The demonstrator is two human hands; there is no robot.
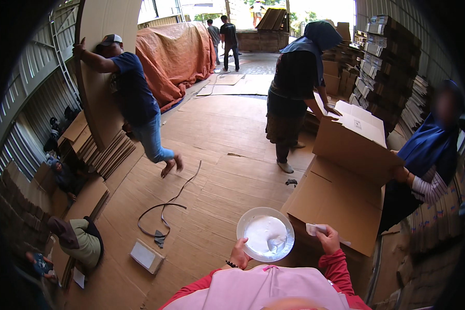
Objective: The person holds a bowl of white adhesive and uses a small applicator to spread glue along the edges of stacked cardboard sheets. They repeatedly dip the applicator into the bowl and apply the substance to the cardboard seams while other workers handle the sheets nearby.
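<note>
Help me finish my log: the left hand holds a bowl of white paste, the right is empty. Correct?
No: the head view shows the right hand holding a small pale thing. The left hand does hold the bowl of white paste.

Cardboard-covered floor (217, 194) bears dark strap (165, 205), pale block (144, 255).

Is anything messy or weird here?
Yes: a long dark strap lies loosely curled on the cardboard-covered floor, with a grey scrap by one end. They look dropped, though I can't be sure. The bowl in the left hand shows no spill.
</note>
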